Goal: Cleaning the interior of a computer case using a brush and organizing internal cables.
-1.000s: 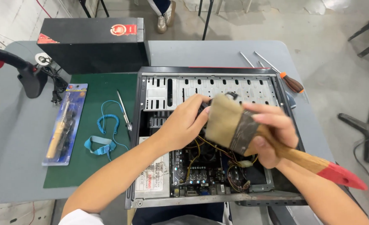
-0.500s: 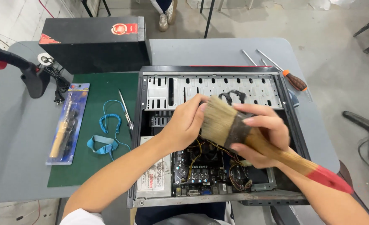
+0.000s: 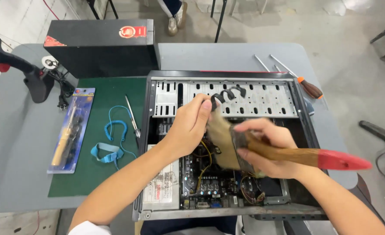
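An open computer case (image 3: 227, 91) lies flat on the grey table, its motherboard (image 3: 205, 182) exposed. My right hand (image 3: 270, 150) grips a wide paintbrush (image 3: 283, 152) with a wooden handle and red end; its bristles press down into the case's middle. My left hand (image 3: 190, 126) rests inside the case next to the bristles, fingertips touching black cables (image 3: 227, 93) near the drive cage.
A green mat (image 3: 92, 130) left of the case holds a packaged soldering iron (image 3: 68, 130), a blue wrist strap (image 3: 110, 146) and tweezers (image 3: 132, 115). A black box (image 3: 101, 45) stands behind. Screwdrivers (image 3: 303, 82) lie at the back right. A black stand (image 3: 31, 74) sits at the far left.
The brush has swung left and down into the case, bristles now pressed near my left hand. My left hand has shifted slightly toward the black cables.
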